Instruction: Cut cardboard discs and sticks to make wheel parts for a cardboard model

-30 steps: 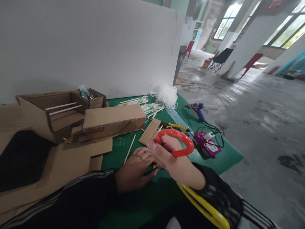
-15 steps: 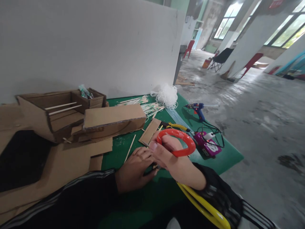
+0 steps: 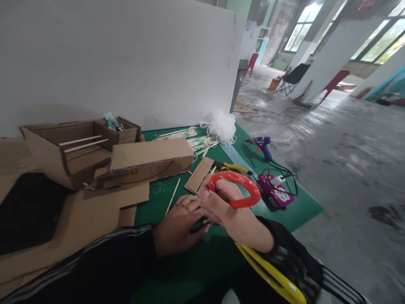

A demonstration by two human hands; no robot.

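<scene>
My right hand [image 3: 223,202] is closed around red-handled scissors [image 3: 253,193]; one red loop shows over the hand, and the blades are mostly hidden by the fingers. Close against it on the green table, my left hand [image 3: 182,223] has its fingers bent and pressed together around something small that I cannot make out. A thin wooden stick [image 3: 172,196] lies just beyond the left fingers. Beyond both hands is a small cardboard piece [image 3: 199,174], with yellow-and-black pliers [image 3: 236,168] beside it. A yellow-handled tool [image 3: 268,270] lies under my right forearm.
Cardboard boxes [image 3: 152,156] and flat cardboard [image 3: 95,215] cover the left side. At the back are bundled sticks [image 3: 202,143] and a heap of white cord [image 3: 221,128]. A blue glue gun [image 3: 265,147] and purple power strip [image 3: 276,192] sit near the right edge.
Both hands stay in nearly the same place. The red scissor handle has shifted very slightly to the right.
</scene>
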